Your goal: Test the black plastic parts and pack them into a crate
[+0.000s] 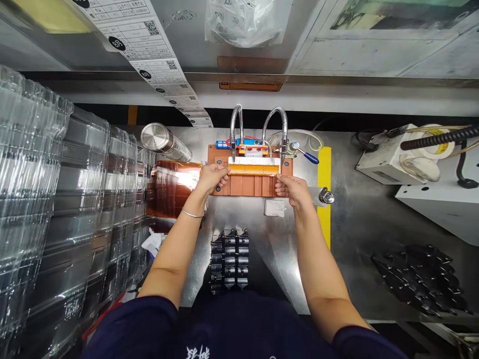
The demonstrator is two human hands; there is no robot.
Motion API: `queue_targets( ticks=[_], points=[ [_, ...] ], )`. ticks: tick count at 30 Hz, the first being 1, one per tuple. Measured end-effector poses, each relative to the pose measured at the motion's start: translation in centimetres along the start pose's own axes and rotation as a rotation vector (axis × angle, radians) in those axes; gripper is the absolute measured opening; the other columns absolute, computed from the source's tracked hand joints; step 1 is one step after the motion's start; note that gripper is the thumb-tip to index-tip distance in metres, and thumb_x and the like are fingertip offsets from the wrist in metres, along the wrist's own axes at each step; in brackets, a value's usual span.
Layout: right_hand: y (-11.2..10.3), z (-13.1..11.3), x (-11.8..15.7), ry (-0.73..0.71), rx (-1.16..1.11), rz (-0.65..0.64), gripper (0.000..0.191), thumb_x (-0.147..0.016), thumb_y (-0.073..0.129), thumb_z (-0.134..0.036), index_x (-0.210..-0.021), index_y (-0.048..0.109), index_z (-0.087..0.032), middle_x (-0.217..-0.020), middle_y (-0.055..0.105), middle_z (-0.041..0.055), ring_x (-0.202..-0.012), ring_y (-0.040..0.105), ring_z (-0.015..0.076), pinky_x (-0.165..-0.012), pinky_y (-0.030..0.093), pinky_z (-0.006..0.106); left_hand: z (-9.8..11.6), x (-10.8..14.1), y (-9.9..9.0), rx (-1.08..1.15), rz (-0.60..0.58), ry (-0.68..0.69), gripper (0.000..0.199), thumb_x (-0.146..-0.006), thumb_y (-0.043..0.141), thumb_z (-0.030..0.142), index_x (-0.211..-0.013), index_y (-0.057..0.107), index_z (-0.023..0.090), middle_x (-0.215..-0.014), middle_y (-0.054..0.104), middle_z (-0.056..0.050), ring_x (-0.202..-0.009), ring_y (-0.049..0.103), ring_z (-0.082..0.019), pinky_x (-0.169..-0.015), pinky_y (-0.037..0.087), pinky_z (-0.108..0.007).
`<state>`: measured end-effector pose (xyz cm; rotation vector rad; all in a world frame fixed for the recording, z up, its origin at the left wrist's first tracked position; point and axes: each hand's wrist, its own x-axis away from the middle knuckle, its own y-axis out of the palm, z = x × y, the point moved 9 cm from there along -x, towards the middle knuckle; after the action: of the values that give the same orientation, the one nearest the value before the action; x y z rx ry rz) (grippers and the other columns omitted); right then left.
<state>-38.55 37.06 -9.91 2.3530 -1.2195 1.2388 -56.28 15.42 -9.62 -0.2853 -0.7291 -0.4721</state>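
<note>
An orange-yellow strip with rows of small marks stretches between my two hands, over a brown fixture block. My left hand pinches its left end between thumb and fingers. At the right end, my right hand has its fingertips pressed together on the strip's corner. A white bar lies along the strip's far edge. Two bendable metal hoses arch down to the fixture from behind. A blue-handled lever sticks out at the fixture's right.
Stacked clear plastic trays fill the left side. A steel flask and a coppery film sheet lie nearby. Black moulded parts sit close to my body, more at right. A white device stands on the right.
</note>
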Motion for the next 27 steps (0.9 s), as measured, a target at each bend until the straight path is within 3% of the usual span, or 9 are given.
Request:
queue_targets(
  ticks=[5, 10, 12, 14, 17, 20, 23, 25, 27],
  points=[
    [-1.3, 3.0, 3.9, -0.25, 0.042, 0.016, 0.043, -0.063, 0.075, -0.045, -0.082, 0.057, -0.011, -0.075, 0.064, 0.0053, -0.054, 0.057, 0.0086, -0.049, 0.049, 0.019, -0.4, -0.1, 0.0, 0.074, -0.11, -0.043, 0.013, -0.082, 0.064, 0.014, -0.072, 0.059, 0.008, -0.057, 0.062, -0.001, -0.044, 0.055, -0.006, -0.047, 0.046, -0.017],
    [2.3, 17.3, 13.4, -0.348, 0.498, -0.255, 0.09, -0.055, 0.077, -0.051, -0.132, 0.045, -0.016, -0.125, 0.055, 0.0142, -0.101, 0.061, 0.0232, -0.083, 0.053, 0.038, -1.5, 1.5, -1.6, 0.158, 0.016, 0.047, 0.012, -0.085, 0.06, 0.016, -0.076, 0.059, 0.008, -0.058, 0.061, 0.0, -0.04, 0.05, -0.004, -0.04, 0.04, -0.016],
    [2.5, 22.4, 15.3, -0.308, 0.578, -0.315, 0.083, -0.057, 0.076, -0.05, -0.129, 0.05, -0.016, -0.126, 0.054, 0.0136, -0.114, 0.054, 0.0281, -0.09, 0.05, 0.042, -2.7, 2.8, -2.4, 0.174, 0.066, 0.068, 0.014, -0.087, 0.057, 0.018, -0.076, 0.059, 0.009, -0.057, 0.059, 0.001, -0.037, 0.046, -0.003, -0.038, 0.035, -0.015],
    [1.9, 24.5, 15.5, -0.263, 0.479, -0.36, 0.066, -0.065, 0.07, -0.053, -0.116, 0.058, -0.013, -0.114, 0.061, 0.0137, -0.106, 0.058, 0.0272, -0.089, 0.05, 0.042, -4.0, 4.3, -2.7, 0.168, 0.081, 0.071, 0.014, -0.087, 0.055, 0.018, -0.076, 0.059, 0.01, -0.057, 0.058, 0.001, -0.038, 0.045, -0.003, -0.038, 0.034, -0.016],
    [-0.4, 20.6, 13.7, -0.353, 0.357, -0.316, 0.055, -0.073, 0.06, -0.055, -0.105, 0.061, -0.009, -0.099, 0.066, 0.0139, -0.088, 0.064, 0.0232, -0.082, 0.052, 0.037, -5.2, 6.6, -3.0, 0.089, 0.105, 0.137, 0.014, -0.086, 0.056, 0.022, -0.078, 0.06, 0.011, -0.061, 0.061, 0.0, -0.044, 0.049, -0.005, -0.044, 0.039, -0.017],
    [-1.8, 10.7, 13.0, -0.779, 0.608, -0.143, 0.047, -0.079, 0.059, -0.044, -0.113, 0.061, -0.012, -0.106, 0.066, 0.0123, -0.094, 0.063, 0.0224, -0.085, 0.051, 0.036, -3.3, 9.9, -3.4, -0.087, 0.271, 0.481, 0.02, -0.086, 0.055, 0.03, -0.093, 0.063, 0.012, -0.082, 0.067, -0.007, -0.069, 0.061, -0.012, -0.062, 0.049, -0.023],
    [0.8, 3.0, 14.0, -1.262, 0.902, -0.013, 0.037, -0.086, 0.051, -0.028, -0.12, 0.06, -0.014, -0.122, 0.059, 0.0102, -0.115, 0.054, 0.0225, -0.101, 0.042, 0.04, 0.0, 14.4, -1.4, -0.368, 0.416, 0.989, 0.028, -0.089, 0.053, 0.034, -0.105, 0.063, 0.014, -0.106, 0.066, -0.012, -0.1, 0.06, -0.019, -0.086, 0.049, -0.034],
    [3.6, 1.1, 13.9, -1.448, 1.046, 0.032, 0.034, -0.089, 0.047, -0.021, -0.12, 0.06, -0.016, -0.126, 0.058, 0.0079, -0.12, 0.05, 0.0219, -0.106, 0.035, 0.042, 0.8, 15.6, 1.4, -0.606, 0.393, 1.199, 0.026, -0.089, 0.054, 0.034, -0.106, 0.063, 0.016, -0.11, 0.065, -0.011, -0.107, 0.057, -0.021, -0.095, 0.044, -0.04],
    [5.7, 0.6, 13.0, -1.518, 1.14, 0.072, 0.032, -0.091, 0.045, -0.019, -0.118, 0.061, -0.016, -0.125, 0.058, 0.0072, -0.12, 0.05, 0.0219, -0.105, 0.033, 0.043, 0.8, 14.6, 3.8, -0.848, 0.337, 1.264, 0.023, -0.089, 0.054, 0.033, -0.104, 0.064, 0.018, -0.112, 0.065, -0.01, -0.108, 0.056, -0.023, -0.097, 0.041, -0.044]
  ],
)
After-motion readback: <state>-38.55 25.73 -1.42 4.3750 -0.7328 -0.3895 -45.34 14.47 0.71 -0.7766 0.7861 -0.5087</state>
